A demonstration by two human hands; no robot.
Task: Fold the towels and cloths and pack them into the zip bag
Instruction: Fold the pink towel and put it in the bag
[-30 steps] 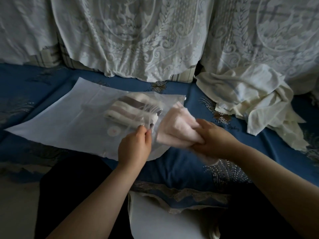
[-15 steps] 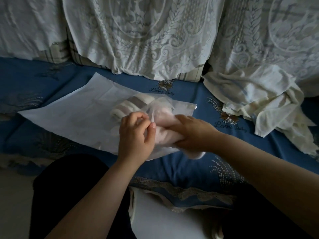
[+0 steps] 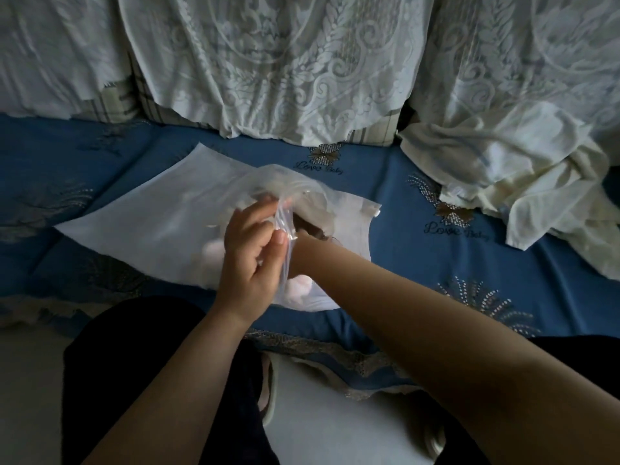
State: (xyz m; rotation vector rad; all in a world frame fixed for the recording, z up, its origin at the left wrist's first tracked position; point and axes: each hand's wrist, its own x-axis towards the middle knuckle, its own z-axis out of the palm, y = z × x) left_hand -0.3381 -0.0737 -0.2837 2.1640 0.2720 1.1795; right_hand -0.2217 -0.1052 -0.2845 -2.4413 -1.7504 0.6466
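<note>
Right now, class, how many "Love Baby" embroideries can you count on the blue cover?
2. One "Love Baby" embroidery sits at the back, just behind the zip bag. The other lies right of the bag, beside the cream cloth pile. More may be hidden under the bag or cloths.

Right hand hidden inside zip bag (image 3: 161,226) past the wrist, grip unreadable; pink cloth (image 3: 298,286) below left hand (image 3: 250,260) only partly seen thru plastic; other contents blurred.
</note>
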